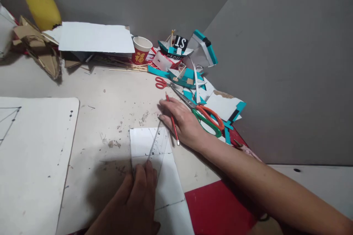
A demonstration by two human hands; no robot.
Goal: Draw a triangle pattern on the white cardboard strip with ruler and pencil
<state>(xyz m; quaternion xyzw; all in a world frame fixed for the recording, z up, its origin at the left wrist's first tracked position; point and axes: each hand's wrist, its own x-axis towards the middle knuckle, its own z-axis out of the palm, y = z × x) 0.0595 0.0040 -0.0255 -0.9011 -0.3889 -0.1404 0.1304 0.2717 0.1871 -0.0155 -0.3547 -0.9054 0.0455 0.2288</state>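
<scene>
A clear plastic ruler (155, 142) lies slanted across a white sheet of card (172, 180) marked with dark pencil lines. My left hand (138, 191) presses its lower end down, the fingers bent and close together. At the ruler's upper end rests my right hand (183, 121), thumb and fingertips touching near the ruler's tip. A red pencil (173, 123) is tucked between the fingers of that hand, its pale end toward me. Just beyond the right hand lie large scissors (209, 115) with orange and green handles, and a small pair of red-handled scissors (162, 83).
On the left lies a big white board (35, 169) with drawn lines. At the back stand a yellow bottle (41, 7), cardboard pieces (41, 51), a white panel (96, 38), a red paper cup (141, 49) and teal model boats (184, 75). A grey wall (289, 62) borders the right.
</scene>
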